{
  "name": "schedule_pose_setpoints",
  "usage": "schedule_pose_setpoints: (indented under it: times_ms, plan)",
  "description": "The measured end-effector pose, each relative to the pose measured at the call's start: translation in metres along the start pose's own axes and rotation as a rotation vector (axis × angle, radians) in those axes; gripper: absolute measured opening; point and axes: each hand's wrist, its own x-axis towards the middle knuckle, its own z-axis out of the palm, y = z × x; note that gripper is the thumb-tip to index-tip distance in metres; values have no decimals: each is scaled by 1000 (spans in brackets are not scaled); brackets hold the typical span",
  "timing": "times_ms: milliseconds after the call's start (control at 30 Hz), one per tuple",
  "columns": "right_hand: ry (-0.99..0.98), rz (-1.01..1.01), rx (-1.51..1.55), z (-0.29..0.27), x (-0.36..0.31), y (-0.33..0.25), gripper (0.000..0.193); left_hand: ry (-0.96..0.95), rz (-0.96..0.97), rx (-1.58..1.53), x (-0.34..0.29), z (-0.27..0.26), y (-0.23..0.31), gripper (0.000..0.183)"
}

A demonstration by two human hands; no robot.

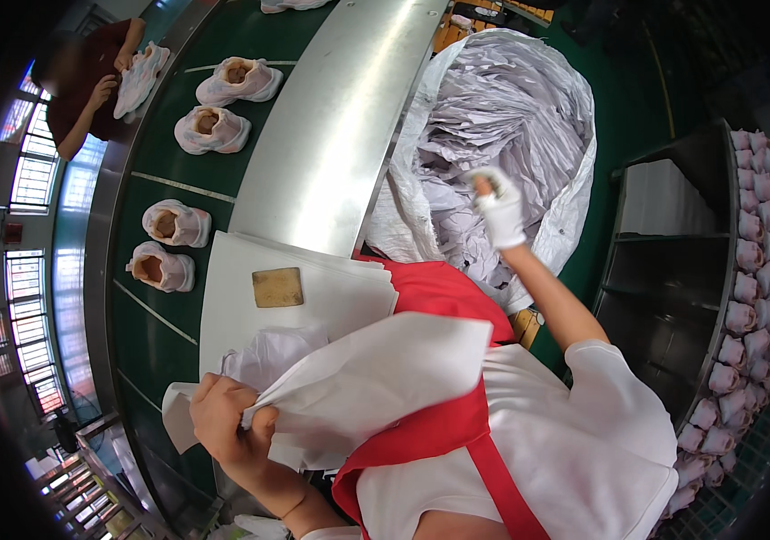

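My left hand [236,427] is closed round a sheet of white paper [385,369], its thumb pressing the folded edge. The free end of the sheet stretches across to the front of my red apron [443,418]. Beside that hand, a crumpled piece of thin white paper [275,353] rests by a stack of white sheets [362,292]. On the stack lies a flat brownish-yellow block [278,288]. My right hand [499,209], in a white glove with bare fingertips, is over a big white woven sack [579,126] full of crumpled paper [511,99]. Motion blurs its fingers.
Several pale shoes [164,267] stand on a green conveyor belt [146,319] beside a metal ledge [322,117]. Across the belt a person [88,81] handles a shoe [142,81]. To the right is a dark rack [664,270] with many wrapped pinkish-white shoes [745,288].
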Motion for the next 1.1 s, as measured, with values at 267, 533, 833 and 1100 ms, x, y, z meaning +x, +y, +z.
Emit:
schedule_pose_setpoints:
  times_ms: [267, 533, 833, 1100]
  plan:
    - [136, 358, -997, -57, 65, 143, 58, -182, -35, 45, 4, 9, 3, 46]
    - [-60, 251, -1058, -72, 29, 60, 27, -177, 60, 85, 1, 15, 1, 36]
    - [-736, -430, -535, 35, 11, -206, 9, -118, 175, 43, 3, 21, 13, 39]
    - [-1686, -643, -170, 139, -27, -264, 29, 196, 147, 160, -28, 9, 2, 35]
